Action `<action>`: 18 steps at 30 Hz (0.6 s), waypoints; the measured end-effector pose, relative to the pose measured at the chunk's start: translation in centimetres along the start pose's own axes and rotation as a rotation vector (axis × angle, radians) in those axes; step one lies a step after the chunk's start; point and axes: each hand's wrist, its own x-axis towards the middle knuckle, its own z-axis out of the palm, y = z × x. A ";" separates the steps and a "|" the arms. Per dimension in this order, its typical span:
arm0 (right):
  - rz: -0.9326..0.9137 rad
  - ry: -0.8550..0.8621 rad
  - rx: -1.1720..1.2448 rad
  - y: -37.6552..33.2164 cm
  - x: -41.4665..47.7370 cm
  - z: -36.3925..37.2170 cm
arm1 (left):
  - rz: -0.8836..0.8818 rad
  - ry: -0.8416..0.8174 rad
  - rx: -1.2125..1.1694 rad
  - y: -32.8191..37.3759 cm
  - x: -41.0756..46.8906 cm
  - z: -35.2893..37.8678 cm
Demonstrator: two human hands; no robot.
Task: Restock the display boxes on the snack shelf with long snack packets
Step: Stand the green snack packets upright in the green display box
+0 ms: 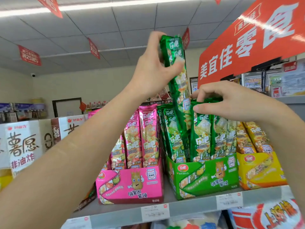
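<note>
Both forearms are reaching up and forward from the near edge toward the shelf (189,207). The step in hand seems to be sliding a green packet (174,50) down into the green display box (203,179). Doing it well is calling for a clear gap: the right hand (231,100) should be holding the standing packets (202,134) over to the right while the lower end is going straight down between the rows, not crumpling against their tops. The left hand (153,70) is gripping the packet near its upper end, fingers curled round it, wrist raised well above the box. The packet is hanging tilted, its lower end dipping among the standing ones. Whether the hand is holding one packet or a few stacked, I cannot tell. The right hand is pinching the top edges of the standing packets, palm down. The two hands are working apart. A pink box (132,185) and a yellow box (262,171) are flanking the green one, and a red sign (247,45) is hanging beyond
</note>
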 end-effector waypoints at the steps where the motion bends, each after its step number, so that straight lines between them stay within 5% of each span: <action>1: -0.013 -0.012 0.000 0.1 0.0 -0.1 | -0.034 -0.051 0.008 -0.1 -0.2 0.3; 9: -0.068 -0.071 0.008 0.5 0.1 -0.9 | -0.132 -0.347 -0.040 -1.0 -0.5 0.9; 18: -0.059 -0.053 -0.109 -0.2 -0.5 -1.1 | 0.040 -0.218 0.428 -0.8 0.4 0.6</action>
